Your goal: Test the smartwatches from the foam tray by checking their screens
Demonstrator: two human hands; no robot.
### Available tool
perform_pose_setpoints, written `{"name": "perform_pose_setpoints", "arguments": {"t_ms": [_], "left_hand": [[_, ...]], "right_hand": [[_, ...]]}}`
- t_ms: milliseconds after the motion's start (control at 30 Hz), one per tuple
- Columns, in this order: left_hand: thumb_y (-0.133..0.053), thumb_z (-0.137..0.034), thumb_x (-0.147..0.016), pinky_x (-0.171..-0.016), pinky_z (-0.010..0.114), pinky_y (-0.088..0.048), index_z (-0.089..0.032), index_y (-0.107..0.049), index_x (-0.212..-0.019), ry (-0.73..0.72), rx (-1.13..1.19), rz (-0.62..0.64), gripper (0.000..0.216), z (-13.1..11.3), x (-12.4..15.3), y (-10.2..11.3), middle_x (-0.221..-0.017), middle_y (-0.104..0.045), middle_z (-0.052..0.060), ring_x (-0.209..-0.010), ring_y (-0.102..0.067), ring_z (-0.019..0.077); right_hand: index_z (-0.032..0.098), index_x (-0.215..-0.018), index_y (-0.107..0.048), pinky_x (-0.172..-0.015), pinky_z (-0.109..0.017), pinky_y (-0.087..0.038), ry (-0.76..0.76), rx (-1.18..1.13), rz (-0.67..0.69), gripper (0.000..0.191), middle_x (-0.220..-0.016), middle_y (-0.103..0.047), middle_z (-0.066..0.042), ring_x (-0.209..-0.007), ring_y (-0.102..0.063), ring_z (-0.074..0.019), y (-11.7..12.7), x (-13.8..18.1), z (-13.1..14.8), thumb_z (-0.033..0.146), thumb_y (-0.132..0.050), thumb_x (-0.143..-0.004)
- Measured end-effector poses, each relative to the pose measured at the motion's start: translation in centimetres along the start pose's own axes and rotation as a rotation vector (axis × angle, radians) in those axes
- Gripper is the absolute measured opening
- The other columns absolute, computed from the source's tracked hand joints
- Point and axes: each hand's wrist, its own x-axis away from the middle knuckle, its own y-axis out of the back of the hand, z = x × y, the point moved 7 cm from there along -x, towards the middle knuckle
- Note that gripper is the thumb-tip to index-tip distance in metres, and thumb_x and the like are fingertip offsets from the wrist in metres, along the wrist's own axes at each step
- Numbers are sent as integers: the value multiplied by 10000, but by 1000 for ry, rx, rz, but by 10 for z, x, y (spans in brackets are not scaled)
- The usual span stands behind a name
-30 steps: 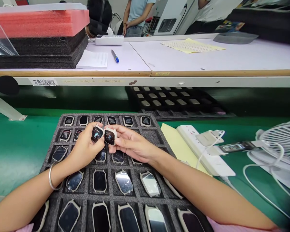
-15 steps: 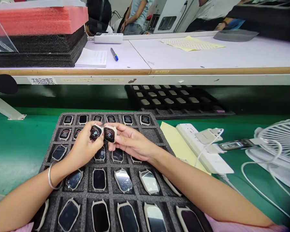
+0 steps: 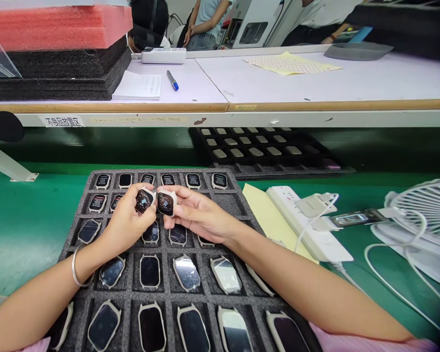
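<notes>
My left hand [image 3: 130, 220] is closed on a strapless smartwatch [image 3: 143, 200] with a lit watch face. Right beside it, my right hand [image 3: 201, 215] pinches a second lit smartwatch [image 3: 166, 202] by its edges. Both watches are held side by side, screens toward me, above a grey foam tray [image 3: 223, 203]. Rows of similar watches lie in the tray's compartments; those at the far end show text on their screens, while the nearer ones, such as the watch [image 3: 150, 271] in the middle, have dark or reflective screens. My forearms cover some compartments.
To the right lie a yellow sheet [image 3: 260, 210], a white power strip [image 3: 308, 225] with a plugged-in charger [image 3: 317, 204], cables and a white fan [image 3: 425, 210]. A raised shelf [image 3: 315, 88] crosses behind, carrying stacked foam [image 3: 58, 63]. Underneath stands another watch tray [image 3: 264, 166]. People are in the background.
Both hands keep hold of the two watches in nearly the same pose. The view has shifted very slightly; a background person's arm has moved a little.
</notes>
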Motion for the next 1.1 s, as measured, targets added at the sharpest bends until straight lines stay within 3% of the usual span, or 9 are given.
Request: {"name": "perform_pose_setpoints", "arguments": {"t_ms": [733,967,1100], "left_hand": [[-617,-237,-795,-730,279,-480,-179,-546,-1152,-12,-8,-34,369,-1,0,3,-959,-651,31,-828,-609,154],[-611,-230,-788,-668,266,-455,-188,-560,-1134,-3,-3,-29,352,2,0,4,-881,-639,7,-753,-590,145],[-621,-240,-789,-731,279,-468,-186,-554,-1147,-13,12,-40,368,3,0,4,-936,-642,20,-821,-602,156]], "right_hand": [[220,-1210,-604,-713,-253,-533,-6,16,-8,449,-887,-667,14,-735,-677,-109,1,0,-2,298,-807,-818],[216,-1177,-611,-693,-267,-524,-17,20,-31,460,-913,-651,13,-698,-647,-107,1,1,0,315,-831,-786],[222,-1172,-619,-690,-259,-520,-16,9,-31,452,-939,-646,10,-698,-642,-100,0,0,-1,315,-833,-785]]}}
